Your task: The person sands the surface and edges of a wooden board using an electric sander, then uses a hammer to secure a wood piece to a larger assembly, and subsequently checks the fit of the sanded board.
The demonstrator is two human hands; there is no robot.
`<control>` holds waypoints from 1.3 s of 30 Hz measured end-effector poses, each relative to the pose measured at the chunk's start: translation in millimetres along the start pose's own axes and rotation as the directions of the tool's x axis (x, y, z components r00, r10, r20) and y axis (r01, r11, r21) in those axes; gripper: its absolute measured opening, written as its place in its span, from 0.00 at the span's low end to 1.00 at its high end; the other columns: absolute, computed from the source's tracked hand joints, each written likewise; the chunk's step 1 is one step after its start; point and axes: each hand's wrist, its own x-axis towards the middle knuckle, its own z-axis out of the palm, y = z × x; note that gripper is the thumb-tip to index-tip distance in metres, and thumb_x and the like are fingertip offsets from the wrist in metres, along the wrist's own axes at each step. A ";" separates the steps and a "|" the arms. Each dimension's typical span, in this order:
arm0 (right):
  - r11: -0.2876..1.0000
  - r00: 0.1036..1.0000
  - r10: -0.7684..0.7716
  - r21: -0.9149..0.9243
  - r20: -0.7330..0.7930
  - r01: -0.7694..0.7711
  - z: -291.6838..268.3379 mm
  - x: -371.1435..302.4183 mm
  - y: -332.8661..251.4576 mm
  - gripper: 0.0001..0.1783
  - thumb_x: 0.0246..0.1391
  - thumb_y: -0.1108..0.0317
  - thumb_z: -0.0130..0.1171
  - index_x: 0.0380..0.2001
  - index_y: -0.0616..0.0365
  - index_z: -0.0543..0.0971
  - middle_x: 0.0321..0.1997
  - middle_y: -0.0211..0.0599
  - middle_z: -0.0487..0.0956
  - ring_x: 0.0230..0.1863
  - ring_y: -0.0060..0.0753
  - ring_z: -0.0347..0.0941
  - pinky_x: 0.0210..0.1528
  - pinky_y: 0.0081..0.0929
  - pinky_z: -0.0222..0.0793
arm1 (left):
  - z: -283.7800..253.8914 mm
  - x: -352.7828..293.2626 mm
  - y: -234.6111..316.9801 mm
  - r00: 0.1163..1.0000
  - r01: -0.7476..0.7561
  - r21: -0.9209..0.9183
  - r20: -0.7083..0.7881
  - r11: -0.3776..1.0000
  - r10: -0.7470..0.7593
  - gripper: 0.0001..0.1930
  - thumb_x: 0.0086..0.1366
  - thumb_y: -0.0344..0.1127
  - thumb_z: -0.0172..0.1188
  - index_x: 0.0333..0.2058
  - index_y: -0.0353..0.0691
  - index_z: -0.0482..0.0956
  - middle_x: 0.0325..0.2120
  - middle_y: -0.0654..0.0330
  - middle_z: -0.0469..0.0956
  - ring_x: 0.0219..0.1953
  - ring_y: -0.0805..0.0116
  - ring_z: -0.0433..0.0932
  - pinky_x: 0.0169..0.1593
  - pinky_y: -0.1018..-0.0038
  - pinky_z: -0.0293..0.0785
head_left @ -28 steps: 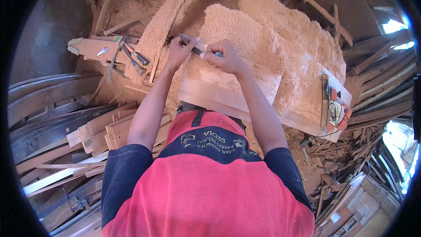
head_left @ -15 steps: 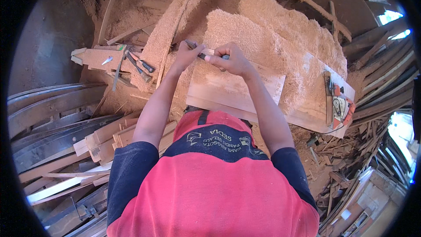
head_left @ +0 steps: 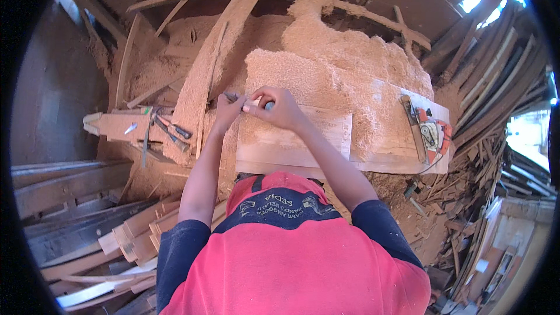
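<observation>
My left hand (head_left: 227,113) and my right hand (head_left: 280,109) meet above the near board, both closed. A narrow dark piece (head_left: 231,97) sticks out past the fingers of my left hand; its kind is too small to tell. Between the hands shows a small pale piece (head_left: 254,102), like wood, with my right thumb beside it. A blue-grey rounded end (head_left: 269,105) shows under my right fingers. Below the hands lies the pale wooden board (head_left: 291,144), dusted with shavings.
A red power planer (head_left: 431,134) rests on the right board, a cord trailing from it. Left of my hands, a hammer and dark-handled tools (head_left: 170,131) lie on a plank (head_left: 119,126). Shavings (head_left: 315,79) heap behind. Stacked timber (head_left: 140,239) stands at left.
The view has shifted, so the bench and hands sit lower and farther left in the picture. Both hands stay together, still gripping the small pieces.
</observation>
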 end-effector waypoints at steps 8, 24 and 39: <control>0.974 0.960 0.002 -0.215 -0.281 -0.065 4.1 -40.0 2.3 0.22 0.42 0.58 0.76 0.38 0.60 0.83 0.39 0.43 0.82 0.39 0.39 0.81 0.43 0.33 0.76 | -7.7 6.3 -10.6 1.000 0.022 0.135 -0.025 0.991 -0.018 0.15 0.56 0.37 0.71 0.30 0.34 0.75 0.23 0.61 0.76 0.23 0.76 0.74 0.25 0.75 0.70; 0.870 0.970 -0.147 -0.493 -0.193 0.034 -11.1 -36.4 -14.3 0.25 0.41 0.63 0.73 0.45 0.57 0.81 0.36 0.44 0.80 0.42 0.47 0.79 0.49 0.37 0.74 | -10.7 9.8 1.2 0.998 -0.051 0.083 0.037 0.995 0.048 0.14 0.56 0.37 0.70 0.23 0.32 0.78 0.19 0.61 0.78 0.23 0.74 0.75 0.26 0.74 0.70; 0.969 0.945 0.211 -0.077 -0.251 -0.237 -54.7 -91.4 45.7 0.27 0.54 0.78 0.56 0.59 0.58 0.73 0.56 0.40 0.79 0.59 0.34 0.74 0.60 0.32 0.70 | -128.8 -14.7 -26.4 0.916 -0.143 -0.088 -0.390 0.986 0.098 0.05 0.58 0.31 0.64 0.27 0.36 0.79 0.22 0.66 0.75 0.23 0.77 0.70 0.25 0.75 0.66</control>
